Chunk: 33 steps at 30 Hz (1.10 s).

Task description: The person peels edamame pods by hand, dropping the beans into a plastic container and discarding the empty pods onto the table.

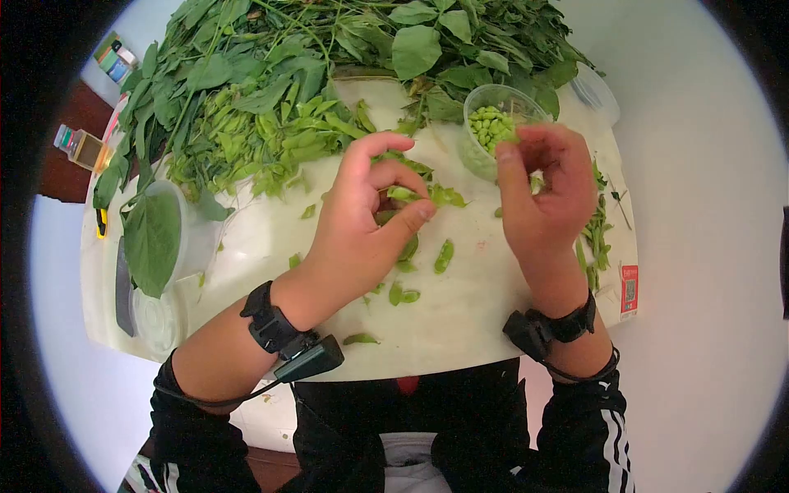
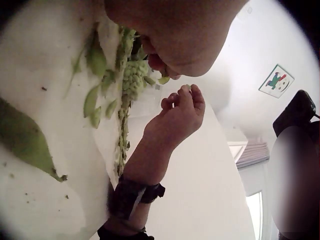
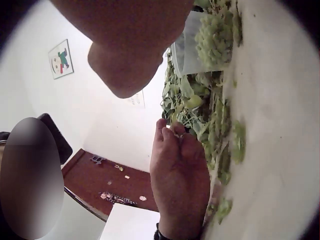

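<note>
My left hand (image 1: pixel 349 218) is over the middle of the table, its thumb and curled fingers pinching a green soybean pod (image 1: pixel 403 194). To the right, my right hand (image 1: pixel 552 185) is raised at the near rim of a clear plastic tub (image 1: pixel 478 161) and overlaps it in the head view. Its thumb and fingertips come together around a small green soybean (image 2: pixel 188 87), mostly covered by the fingers. Shelled soybeans (image 1: pixel 491 125) lie inside the tub. Loose pods (image 1: pixel 444 256) are scattered on the tabletop below the left hand.
A heap of pods (image 1: pixel 271 135) lies behind the left hand, with leafy soybean stalks (image 1: pixel 329 37) along the back. More pods (image 1: pixel 597 238) line the right edge. At left are a large leaf (image 1: pixel 154 242), a clear lid (image 1: pixel 156 320) and a bottle (image 1: pixel 80 146).
</note>
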Tool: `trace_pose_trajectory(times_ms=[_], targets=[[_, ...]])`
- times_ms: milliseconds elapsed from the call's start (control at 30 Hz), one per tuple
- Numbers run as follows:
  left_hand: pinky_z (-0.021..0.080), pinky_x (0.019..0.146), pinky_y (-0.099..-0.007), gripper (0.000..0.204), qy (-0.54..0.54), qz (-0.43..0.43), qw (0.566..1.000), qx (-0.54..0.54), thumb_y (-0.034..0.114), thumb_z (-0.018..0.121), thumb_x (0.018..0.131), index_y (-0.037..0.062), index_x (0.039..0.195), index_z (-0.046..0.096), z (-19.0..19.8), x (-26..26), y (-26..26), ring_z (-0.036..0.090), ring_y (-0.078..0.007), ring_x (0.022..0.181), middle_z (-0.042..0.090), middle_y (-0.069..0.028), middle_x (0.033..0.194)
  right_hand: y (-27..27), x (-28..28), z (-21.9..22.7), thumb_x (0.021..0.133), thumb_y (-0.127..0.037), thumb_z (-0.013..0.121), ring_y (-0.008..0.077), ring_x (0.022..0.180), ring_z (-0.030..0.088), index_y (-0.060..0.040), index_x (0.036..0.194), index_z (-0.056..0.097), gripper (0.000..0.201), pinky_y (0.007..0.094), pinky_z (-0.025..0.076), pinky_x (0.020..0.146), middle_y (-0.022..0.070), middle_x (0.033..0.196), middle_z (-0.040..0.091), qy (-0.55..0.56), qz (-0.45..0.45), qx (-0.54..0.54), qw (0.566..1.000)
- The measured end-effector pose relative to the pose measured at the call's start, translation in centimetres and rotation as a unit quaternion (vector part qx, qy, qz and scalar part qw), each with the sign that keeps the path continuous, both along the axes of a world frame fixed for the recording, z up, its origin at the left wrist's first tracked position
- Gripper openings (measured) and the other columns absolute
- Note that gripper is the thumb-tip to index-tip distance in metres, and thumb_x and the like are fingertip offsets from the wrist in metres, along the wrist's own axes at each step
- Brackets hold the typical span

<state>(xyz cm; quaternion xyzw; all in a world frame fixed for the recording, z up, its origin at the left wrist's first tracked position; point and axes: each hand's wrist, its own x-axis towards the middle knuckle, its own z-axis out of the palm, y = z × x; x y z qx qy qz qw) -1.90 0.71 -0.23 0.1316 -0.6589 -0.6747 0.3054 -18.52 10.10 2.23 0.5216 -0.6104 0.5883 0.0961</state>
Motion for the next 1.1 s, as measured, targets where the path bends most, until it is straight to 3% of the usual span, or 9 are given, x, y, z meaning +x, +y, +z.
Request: trace_pose_trajectory(times_ms=[67, 200, 300, 400, 633, 700, 800, 1033, 1100], targets=[[0.044, 0.070, -0.0218, 0.056, 0.001, 0.006, 1.000, 0.002, -0.003, 0.063, 0.085, 0.0070, 0.130, 0.032, 0.0, -0.2, 0.0, 0.054, -0.0090, 0.081, 0.058, -0.0045, 0.091, -0.2, -0.7, 1.0, 0.077, 0.004, 0.062, 0.0146, 0.064, 0.054, -0.0067, 0.100, 0.060, 0.025, 0.0277, 0.044, 0.056, 0.0057, 0.076, 0.054, 0.092, -0.098, 0.073, 0.988], [0.044, 0.071, -0.0221, 0.063, -0.041, 0.000, 0.999, -0.002, -0.002, 0.069, 0.082, 0.0067, 0.132, 0.032, 0.0, -0.2, -0.1, 0.054, -0.0089, 0.076, 0.060, -0.0040, 0.089, -0.3, -0.2, 1.1, 0.074, 0.004, 0.061, 0.0180, 0.066, 0.052, -0.0061, 0.099, 0.062, 0.027, 0.0289, 0.043, 0.058, 0.0066, 0.078, 0.051, 0.023, -0.059, 0.070, 0.996], [0.044, 0.071, -0.0228, 0.066, -0.086, -0.043, 0.995, -0.013, 0.000, 0.071, 0.081, 0.0069, 0.134, 0.032, 0.2, 0.1, -0.2, 0.053, -0.0087, 0.074, 0.061, -0.0041, 0.090, -0.5, 0.8, 0.9, 0.075, -0.002, 0.062, 0.0262, 0.066, 0.053, -0.0081, 0.097, 0.064, 0.022, 0.0353, 0.045, 0.063, 0.0081, 0.079, 0.056, 0.083, 0.157, 0.093, 0.980], [0.044, 0.071, -0.0232, 0.068, 0.000, -0.071, 0.996, 0.060, 0.000, 0.071, 0.081, 0.0075, 0.135, 0.031, -0.2, -0.4, 0.3, 0.053, -0.0087, 0.075, 0.061, -0.0044, 0.091, -0.5, 0.5, 1.5, 0.076, 0.001, 0.065, 0.0200, 0.077, 0.054, -0.0048, 0.093, 0.067, 0.018, 0.0310, 0.044, 0.064, 0.0069, 0.083, 0.060, 0.192, 0.219, 0.168, 0.942], [0.045, 0.074, -0.0242, 0.059, -0.005, -0.068, 0.996, 0.060, -0.002, 0.063, 0.085, 0.0067, 0.134, 0.031, 0.0, -0.1, -0.1, 0.055, -0.0105, 0.081, 0.062, -0.0069, 0.094, -0.3, 0.6, 1.1, 0.078, -0.003, 0.068, 0.0214, 0.071, 0.058, -0.0058, 0.086, 0.068, 0.009, 0.0304, 0.046, 0.065, 0.0068, 0.078, 0.063, 0.107, 0.197, 0.135, 0.965], [0.045, 0.073, -0.0248, 0.052, 0.012, -0.039, 0.998, -0.046, -0.002, 0.059, 0.088, 0.0057, 0.131, 0.032, -0.6, 0.0, -0.1, 0.055, -0.0114, 0.079, 0.062, -0.0085, 0.094, 0.2, 1.0, 1.3, 0.079, -0.015, 0.070, 0.0257, 0.063, 0.059, -0.0059, 0.082, 0.067, 0.010, 0.0335, 0.046, 0.058, 0.0087, 0.072, 0.060, 0.029, 0.180, 0.206, 0.961], [0.045, 0.069, -0.0248, 0.046, 0.010, -0.029, 0.994, -0.101, -0.002, 0.057, 0.088, 0.0049, 0.127, 0.034, -0.7, 0.1, 0.0, 0.055, -0.0118, 0.075, 0.061, -0.0083, 0.092, 0.1, 1.0, 0.9, 0.080, -0.018, 0.072, 0.0236, 0.058, 0.059, -0.0054, 0.081, 0.066, 0.014, 0.0317, 0.046, 0.053, 0.0094, 0.070, 0.061, 0.072, 0.158, 0.203, 0.964], [0.042, 0.061, -0.0216, 0.046, 0.008, -0.020, 0.995, -0.097, -0.005, 0.054, 0.086, 0.0048, 0.125, 0.031, -0.6, 0.2, 0.1, 0.055, -0.0099, 0.072, 0.060, -0.0076, 0.089, 0.3, 1.8, 1.1, 0.081, -0.022, 0.071, 0.0244, 0.059, 0.061, -0.0060, 0.082, 0.063, 0.018, 0.0324, 0.047, 0.054, 0.0102, 0.069, 0.061, -0.024, 0.128, 0.239, 0.962], [0.040, 0.059, -0.0199, 0.048, 0.000, -0.022, 0.997, -0.071, -0.006, 0.052, 0.087, 0.0047, 0.126, 0.028, -0.5, 0.3, 0.2, 0.053, -0.0086, 0.071, 0.059, -0.0070, 0.087, 0.3, 1.7, 0.7, 0.077, -0.015, 0.075, 0.0164, 0.059, 0.062, -0.0059, 0.086, 0.066, 0.015, 0.0269, 0.047, 0.054, 0.0062, 0.072, 0.065, 0.031, 0.127, 0.252, 0.959]])
